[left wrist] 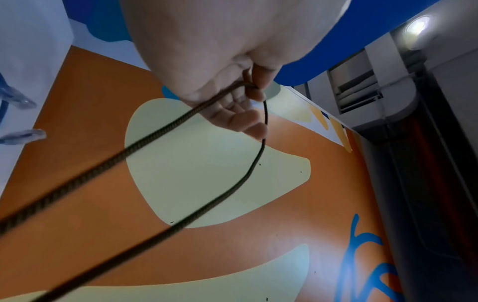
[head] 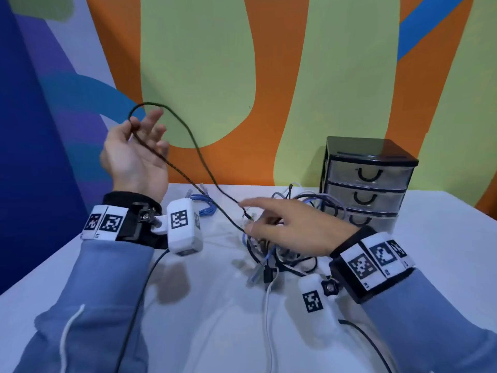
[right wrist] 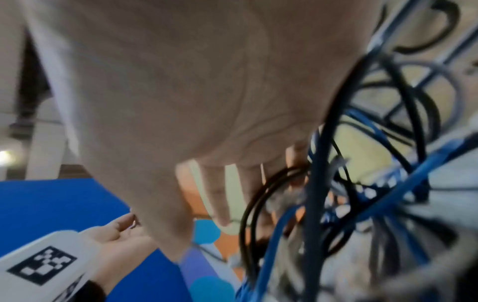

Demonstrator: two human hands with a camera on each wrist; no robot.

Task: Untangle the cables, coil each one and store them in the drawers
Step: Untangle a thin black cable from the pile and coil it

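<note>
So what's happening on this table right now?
A person is sorting out a tangle of cables. The left hand is raised and pinches a black braided cable, which loops over the fingers and runs down into the pile. The right hand rests on the pile with fingers stretched out. The drawers behind it are all closed; nothing is coiled yet.

The right hand point(right wrist: 181, 102) filled most of the blurred right wrist view, palm toward the lens, fingers point(right wrist: 217, 196) pointing down and spread. Beside them, at right, hung a tangle of cables point(right wrist: 362, 183): black loops, blue strands and a grey one, crossing closely. Whether the fingers pinched any strand could not be told. At lower left the left hand point(right wrist: 116, 235) showed, palm up, behind a white marker block point(right wrist: 44, 263).
</note>
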